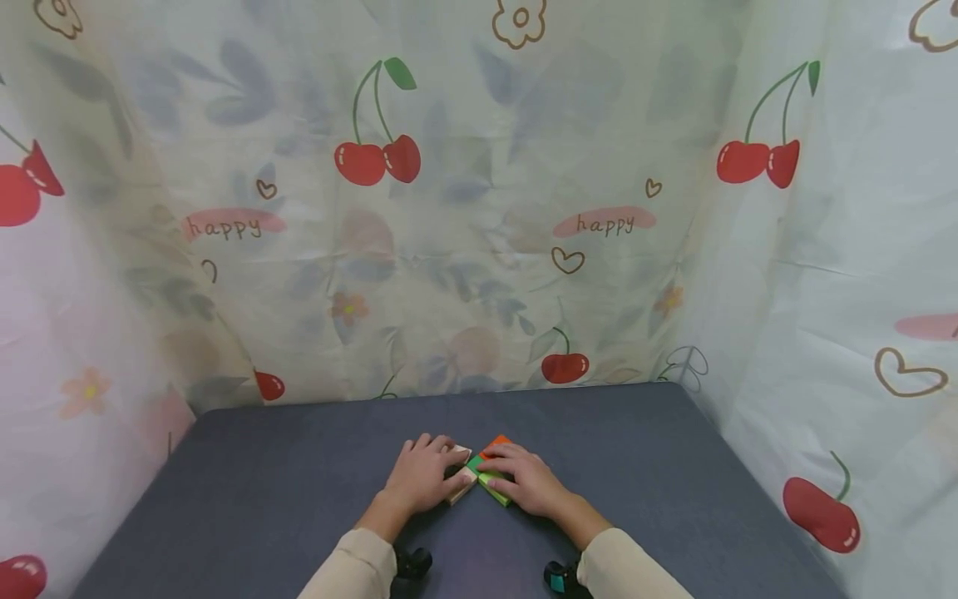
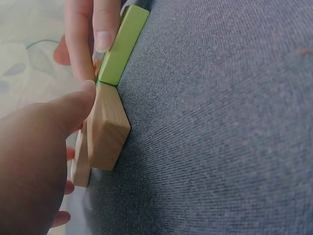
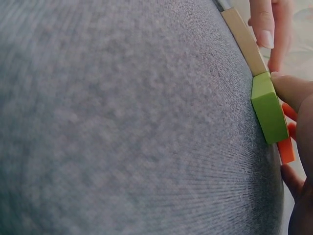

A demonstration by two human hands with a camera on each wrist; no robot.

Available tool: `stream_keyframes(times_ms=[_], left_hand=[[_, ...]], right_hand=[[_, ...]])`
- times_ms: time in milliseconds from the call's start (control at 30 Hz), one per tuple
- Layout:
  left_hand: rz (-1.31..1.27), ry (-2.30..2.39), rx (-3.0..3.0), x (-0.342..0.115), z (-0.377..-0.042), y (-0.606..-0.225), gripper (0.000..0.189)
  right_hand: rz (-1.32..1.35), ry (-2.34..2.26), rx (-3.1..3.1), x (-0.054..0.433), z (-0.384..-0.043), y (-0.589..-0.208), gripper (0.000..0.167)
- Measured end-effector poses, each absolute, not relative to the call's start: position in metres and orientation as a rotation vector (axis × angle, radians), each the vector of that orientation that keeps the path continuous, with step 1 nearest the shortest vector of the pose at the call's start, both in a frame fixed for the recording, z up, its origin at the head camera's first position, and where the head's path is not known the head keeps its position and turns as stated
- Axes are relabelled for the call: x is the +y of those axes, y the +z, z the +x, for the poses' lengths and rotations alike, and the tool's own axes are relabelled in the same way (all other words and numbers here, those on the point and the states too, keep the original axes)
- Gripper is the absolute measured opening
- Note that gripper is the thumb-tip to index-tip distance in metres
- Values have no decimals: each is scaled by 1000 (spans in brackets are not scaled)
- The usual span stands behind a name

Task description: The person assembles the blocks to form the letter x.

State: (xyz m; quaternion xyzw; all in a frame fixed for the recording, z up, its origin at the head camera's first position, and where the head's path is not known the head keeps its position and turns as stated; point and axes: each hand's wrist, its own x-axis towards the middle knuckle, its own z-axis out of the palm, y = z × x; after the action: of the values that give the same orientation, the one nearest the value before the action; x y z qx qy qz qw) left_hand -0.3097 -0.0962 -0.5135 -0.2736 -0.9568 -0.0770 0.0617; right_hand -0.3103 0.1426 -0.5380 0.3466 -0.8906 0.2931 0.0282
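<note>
Several small blocks lie together on a dark table, forming an X. My left hand [image 1: 421, 476] rests over the left side, its thumb touching a near plain wooden block [image 2: 108, 134]. Its fingers reach over another plain wooden block [image 1: 461, 452] behind. On the right side lies my right hand [image 1: 531, 484], its thumb on a light green block [image 3: 270, 115] and its fingers over an orange block [image 1: 500, 441]. A darker green block [image 1: 475, 463] shows at the middle, between the hands. The fingers partly hide the blocks.
The dark grey cloth-covered table [image 1: 299, 491] extends around the blocks. Behind and at the sides hangs a pale curtain [image 1: 464, 208] printed with cherries and flowers. Near the left sleeve, a black wrist device [image 1: 414, 564] shows; another [image 1: 563, 576] is near the right sleeve.
</note>
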Motion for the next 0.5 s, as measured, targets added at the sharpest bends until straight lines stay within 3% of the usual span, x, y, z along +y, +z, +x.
stream_keyframes(times_ms=[500], left_hand=[[-868, -389, -2958, -94, -313, -518, 56]], right_hand=[[1077, 906, -2736, 142, -309, -536, 31]])
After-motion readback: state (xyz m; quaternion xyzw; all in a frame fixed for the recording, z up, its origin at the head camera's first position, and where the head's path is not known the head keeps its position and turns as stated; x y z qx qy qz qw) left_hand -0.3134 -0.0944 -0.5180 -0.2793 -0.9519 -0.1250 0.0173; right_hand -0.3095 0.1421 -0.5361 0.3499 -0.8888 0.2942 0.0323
